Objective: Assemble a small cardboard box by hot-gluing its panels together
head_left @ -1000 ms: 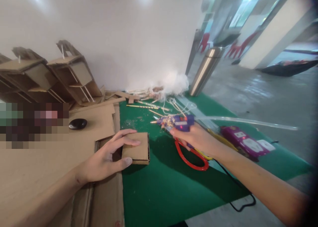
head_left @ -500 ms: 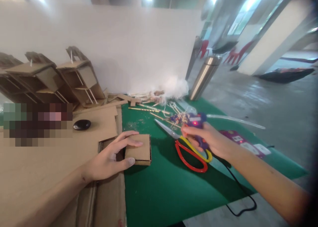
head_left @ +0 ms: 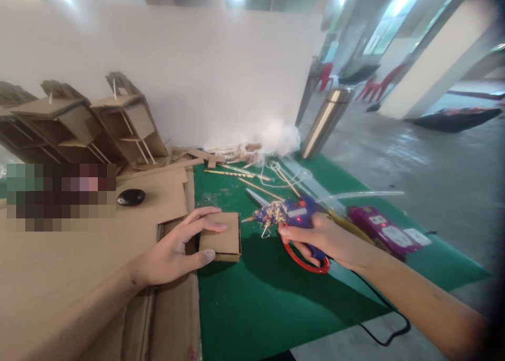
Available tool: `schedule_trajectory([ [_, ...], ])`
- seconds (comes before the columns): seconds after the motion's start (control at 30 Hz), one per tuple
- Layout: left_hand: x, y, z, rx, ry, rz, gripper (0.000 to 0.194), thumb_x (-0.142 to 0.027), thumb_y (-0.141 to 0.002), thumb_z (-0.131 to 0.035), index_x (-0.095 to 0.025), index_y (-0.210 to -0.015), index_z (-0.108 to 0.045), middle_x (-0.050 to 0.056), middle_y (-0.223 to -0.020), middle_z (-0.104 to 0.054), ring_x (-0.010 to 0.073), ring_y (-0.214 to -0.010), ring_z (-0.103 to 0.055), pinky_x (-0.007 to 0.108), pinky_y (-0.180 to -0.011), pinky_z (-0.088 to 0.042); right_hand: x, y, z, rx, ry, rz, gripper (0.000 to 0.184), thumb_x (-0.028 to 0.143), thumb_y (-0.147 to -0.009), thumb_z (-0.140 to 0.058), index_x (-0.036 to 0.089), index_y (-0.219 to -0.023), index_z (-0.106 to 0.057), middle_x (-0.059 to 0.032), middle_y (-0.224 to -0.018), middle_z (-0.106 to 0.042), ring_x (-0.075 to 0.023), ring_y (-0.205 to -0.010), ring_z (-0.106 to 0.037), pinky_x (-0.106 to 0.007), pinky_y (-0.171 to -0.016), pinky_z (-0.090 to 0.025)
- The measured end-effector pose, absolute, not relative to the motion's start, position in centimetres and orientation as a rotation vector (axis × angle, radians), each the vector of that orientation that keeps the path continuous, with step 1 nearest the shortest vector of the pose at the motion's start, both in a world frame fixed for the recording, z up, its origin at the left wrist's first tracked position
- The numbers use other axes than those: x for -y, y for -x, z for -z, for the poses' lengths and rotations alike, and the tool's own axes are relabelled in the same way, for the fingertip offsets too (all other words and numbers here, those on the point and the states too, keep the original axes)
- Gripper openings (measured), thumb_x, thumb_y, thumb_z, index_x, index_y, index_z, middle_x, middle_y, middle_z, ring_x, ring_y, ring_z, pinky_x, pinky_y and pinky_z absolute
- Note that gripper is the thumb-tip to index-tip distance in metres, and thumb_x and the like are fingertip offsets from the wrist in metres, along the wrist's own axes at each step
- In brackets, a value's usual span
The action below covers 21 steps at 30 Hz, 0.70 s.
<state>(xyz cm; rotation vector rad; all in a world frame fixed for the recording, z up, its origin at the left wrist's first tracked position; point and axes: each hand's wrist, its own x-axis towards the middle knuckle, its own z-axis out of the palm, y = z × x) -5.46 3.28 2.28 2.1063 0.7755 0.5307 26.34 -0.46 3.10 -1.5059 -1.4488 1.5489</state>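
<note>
My left hand [head_left: 175, 250] rests around a small square cardboard box [head_left: 221, 237], fingers over its top and thumb at its near left corner. The box sits on the green tabletop [head_left: 252, 313] by the cardboard edge. Wrapped round the handle of a purple hot glue gun [head_left: 302, 213] is my right hand [head_left: 321, 237]. The gun's nozzle points left, a little to the right of the box, and dried glue clumps its front. Beneath the gun lie scissors [head_left: 305, 263] with a red handle loop; the rest of them is mostly hidden.
A purple power strip [head_left: 381, 227] and a steel flask [head_left: 327, 124] stand on the right. Sticks, string and white fluff [head_left: 282, 137] lie at the back. Cardboard shelf models [head_left: 130, 121] and a black mouse [head_left: 131, 197] are on the left; a black cord trails at the right.
The glue gun first swung right and its nozzle turned away, then came back left and lower, pointing toward the box again. My left hand has stayed on the box.
</note>
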Motion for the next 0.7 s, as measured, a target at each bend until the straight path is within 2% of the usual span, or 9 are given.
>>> schedule_trajectory([
  [0.5, -3.32, 5.64, -2.16, -0.770, -2.114, -0.506, 0.033, -0.033, -0.097, -0.058, -0.031, -0.130, -0.057, 0.008, -0.154, -0.036, 0.0324, -0.143, -0.038, 0.048, -0.115, -0.040, -0.01, -25.99, -2.29, 1.464, 1.481, -1.552, 0.036, 0.050, -0.082, -0.069, 0.017, -0.070, -0.060, 0.0071, -0.042, -0.048, -0.0061, -0.034, -0.043, -0.018, -0.037, -0.035],
  [0.7, -3.38, 5.59, -2.13, -0.772, -2.150, -0.515, 0.034, -0.033, -0.097, -0.058, -0.031, -0.131, -0.057, 0.008, -0.154, -0.038, 0.0337, -0.147, -0.033, 0.052, -0.119, -0.034, 0.07, -25.80, -2.50, 1.524, 1.546, -1.436, 0.034, 0.049, -0.081, -0.069, 0.020, -0.069, -0.057, 0.0076, -0.040, -0.046, -0.0080, -0.034, -0.043, -0.020, -0.037, -0.034],
])
